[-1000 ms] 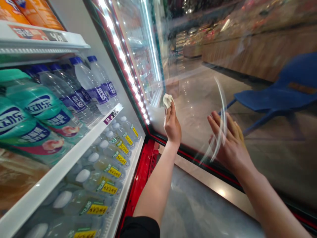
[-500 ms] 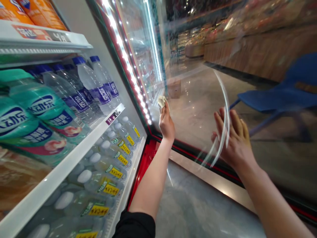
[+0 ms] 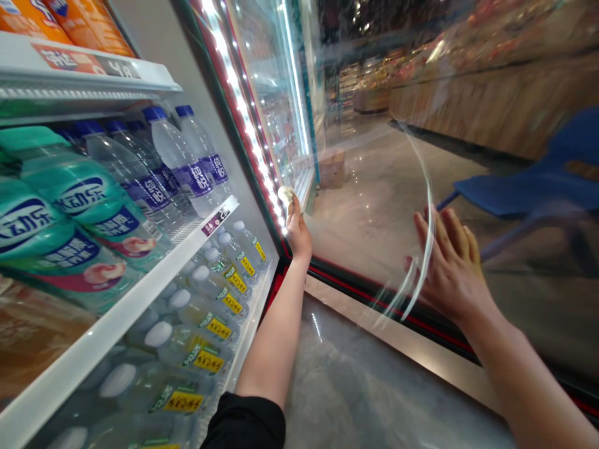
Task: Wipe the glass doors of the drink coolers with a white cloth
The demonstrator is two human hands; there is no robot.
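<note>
Left hand (image 3: pixel 299 240) has a crumpled white cloth (image 3: pixel 285 195) held at the fingertips, right by the lower end of the LED strip (image 3: pixel 253 137). Right hand (image 3: pixel 456 268) is empty as far as I can see, fingers spread at the glass door (image 3: pixel 360 218); can't tell if it's braced. My worry: if the door swings shut, that corner could nip the left fingers. Fingertip hold's skimpy too, so a snag could pull the cloth loose.

Clear bottles (image 3: pixel 183 161) read "纯悦", teal bottles (image 3: pixel 91 193) "水动乐".
</note>
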